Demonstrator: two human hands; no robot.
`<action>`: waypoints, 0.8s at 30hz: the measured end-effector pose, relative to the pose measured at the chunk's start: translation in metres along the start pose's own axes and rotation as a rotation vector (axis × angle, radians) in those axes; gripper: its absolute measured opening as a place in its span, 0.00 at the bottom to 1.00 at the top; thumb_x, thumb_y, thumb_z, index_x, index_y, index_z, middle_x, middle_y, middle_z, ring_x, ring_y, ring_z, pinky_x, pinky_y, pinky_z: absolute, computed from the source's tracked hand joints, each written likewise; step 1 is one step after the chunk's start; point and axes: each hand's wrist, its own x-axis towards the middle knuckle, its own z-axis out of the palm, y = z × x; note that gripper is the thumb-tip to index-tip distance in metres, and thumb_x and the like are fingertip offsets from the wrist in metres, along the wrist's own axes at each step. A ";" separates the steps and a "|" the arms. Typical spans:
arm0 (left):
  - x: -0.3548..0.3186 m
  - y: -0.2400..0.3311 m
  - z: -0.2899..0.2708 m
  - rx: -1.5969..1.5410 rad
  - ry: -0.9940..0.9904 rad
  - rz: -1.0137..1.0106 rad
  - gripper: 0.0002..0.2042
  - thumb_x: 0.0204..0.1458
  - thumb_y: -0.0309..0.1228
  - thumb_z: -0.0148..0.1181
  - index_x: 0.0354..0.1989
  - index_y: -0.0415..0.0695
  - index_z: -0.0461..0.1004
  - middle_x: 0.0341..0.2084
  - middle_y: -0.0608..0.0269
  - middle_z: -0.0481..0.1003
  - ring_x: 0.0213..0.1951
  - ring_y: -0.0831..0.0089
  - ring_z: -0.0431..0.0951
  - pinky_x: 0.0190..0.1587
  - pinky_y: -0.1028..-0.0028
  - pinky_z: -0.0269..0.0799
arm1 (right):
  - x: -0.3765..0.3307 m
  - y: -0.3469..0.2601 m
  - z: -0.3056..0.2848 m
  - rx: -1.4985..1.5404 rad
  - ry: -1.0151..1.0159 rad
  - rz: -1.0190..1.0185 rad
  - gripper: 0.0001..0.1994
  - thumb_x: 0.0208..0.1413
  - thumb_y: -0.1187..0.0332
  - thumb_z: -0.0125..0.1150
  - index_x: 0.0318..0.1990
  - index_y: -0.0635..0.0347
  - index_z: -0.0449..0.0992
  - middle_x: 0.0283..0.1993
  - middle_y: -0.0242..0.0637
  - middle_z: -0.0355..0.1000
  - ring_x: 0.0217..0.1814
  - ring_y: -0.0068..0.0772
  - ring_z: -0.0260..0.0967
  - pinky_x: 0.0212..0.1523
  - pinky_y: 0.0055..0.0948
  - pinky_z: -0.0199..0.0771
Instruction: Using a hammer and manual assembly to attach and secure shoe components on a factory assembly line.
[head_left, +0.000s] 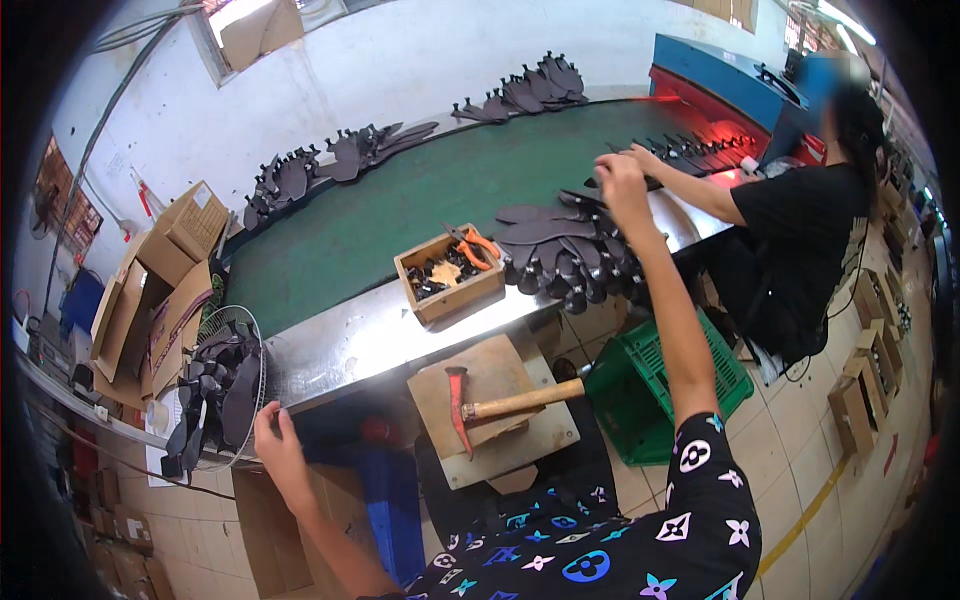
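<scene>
My left hand (279,447) is beside the rim of a white wire basket (262,358), its fingers slightly apart and nothing in them. Dark sole-shaped pieces (240,395) fill that basket. My right hand (624,192) is raised past a pile of dark grey shoe soles (547,232) on the bench. Its fingers are closed; whatever they hold, if anything, is hidden. A hammer (520,401) with a red head and wooden handle lies on a board (490,362) in front of me. Orange-handled pliers (478,248) rest in a wooden box (455,300) of small black parts.
A green conveyor belt (370,230) runs beyond the metal bench edge (350,345), with more soles along its far side. A co-worker (800,215) sits at right, an arm stretched near my right hand. A green crate (640,400) and cardboard boxes (180,235) stand around.
</scene>
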 end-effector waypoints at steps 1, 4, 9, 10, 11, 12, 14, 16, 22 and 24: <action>-0.008 0.022 0.001 0.082 0.036 0.167 0.13 0.59 0.28 0.58 0.49 0.36 0.73 0.47 0.52 0.76 0.51 0.62 0.75 0.56 0.66 0.68 | 0.008 -0.054 -0.012 -0.054 -0.099 -0.159 0.05 0.52 0.75 0.59 0.37 0.59 0.75 0.38 0.40 0.76 0.46 0.45 0.73 0.50 0.46 0.64; -0.037 0.118 0.028 0.170 0.012 0.583 0.23 0.52 0.29 0.64 0.57 0.38 0.68 0.60 0.48 0.67 0.67 0.52 0.61 0.69 0.59 0.54 | 0.009 -0.192 -0.066 -0.463 -0.507 -0.661 0.13 0.46 0.75 0.61 0.40 0.46 0.77 0.38 0.24 0.74 0.56 0.24 0.68 0.64 0.43 0.43; -0.068 0.171 0.063 0.189 -0.406 0.667 0.31 0.44 0.33 0.71 0.58 0.39 0.68 0.49 0.49 0.76 0.57 0.50 0.72 0.60 0.58 0.65 | -0.017 -0.275 -0.106 0.341 -0.448 -1.006 0.11 0.53 0.63 0.60 0.45 0.44 0.75 0.50 0.22 0.73 0.69 0.29 0.61 0.66 0.44 0.53; -0.075 0.168 0.065 0.150 -0.491 0.554 0.27 0.45 0.30 0.71 0.54 0.36 0.69 0.38 0.52 0.79 0.46 0.60 0.79 0.46 0.62 0.73 | -0.025 -0.273 -0.105 0.554 -0.432 -0.924 0.14 0.54 0.61 0.61 0.49 0.44 0.74 0.56 0.26 0.73 0.70 0.33 0.59 0.67 0.45 0.53; -0.075 0.161 0.066 -0.112 -0.744 0.313 0.24 0.49 0.29 0.69 0.52 0.35 0.69 0.37 0.53 0.79 0.46 0.65 0.78 0.44 0.65 0.74 | -0.042 -0.268 -0.097 0.512 -0.465 -0.727 0.21 0.54 0.57 0.62 0.56 0.47 0.70 0.62 0.33 0.67 0.72 0.38 0.57 0.68 0.45 0.53; -0.077 0.154 0.065 -0.371 -0.971 0.052 0.21 0.52 0.28 0.68 0.51 0.34 0.68 0.35 0.53 0.78 0.45 0.70 0.77 0.41 0.68 0.74 | -0.066 -0.262 -0.085 0.477 -0.489 -0.533 0.29 0.54 0.52 0.63 0.62 0.50 0.66 0.69 0.41 0.62 0.73 0.43 0.54 0.68 0.46 0.53; -0.093 0.131 0.074 -0.668 -0.850 -0.128 0.16 0.57 0.28 0.64 0.49 0.34 0.68 0.37 0.57 0.78 0.42 0.76 0.77 0.40 0.73 0.74 | -0.132 -0.241 -0.070 0.414 -0.567 -0.231 0.49 0.48 0.41 0.64 0.70 0.61 0.49 0.75 0.56 0.41 0.74 0.56 0.47 0.68 0.47 0.56; -0.105 0.101 0.095 -0.793 -0.599 -0.139 0.10 0.63 0.29 0.57 0.46 0.38 0.66 0.37 0.58 0.76 0.30 0.76 0.79 0.35 0.74 0.76 | -0.202 -0.213 -0.072 0.180 -0.816 -0.152 0.52 0.44 0.38 0.66 0.68 0.65 0.51 0.68 0.58 0.52 0.63 0.59 0.62 0.58 0.45 0.70; -0.104 0.109 0.170 -0.390 -0.518 0.179 0.16 0.62 0.34 0.57 0.53 0.38 0.65 0.40 0.45 0.74 0.43 0.54 0.77 0.47 0.60 0.73 | -0.319 -0.180 -0.136 0.103 -0.518 0.617 0.16 0.46 0.66 0.70 0.20 0.65 0.69 0.23 0.47 0.64 0.27 0.52 0.68 0.24 0.43 0.63; -0.099 0.109 0.197 0.426 -0.341 0.556 0.33 0.54 0.44 0.63 0.58 0.27 0.63 0.55 0.32 0.65 0.58 0.40 0.64 0.60 0.52 0.61 | -0.342 -0.173 -0.170 0.088 -0.480 0.774 0.16 0.46 0.67 0.70 0.19 0.65 0.68 0.22 0.48 0.64 0.23 0.47 0.66 0.24 0.39 0.62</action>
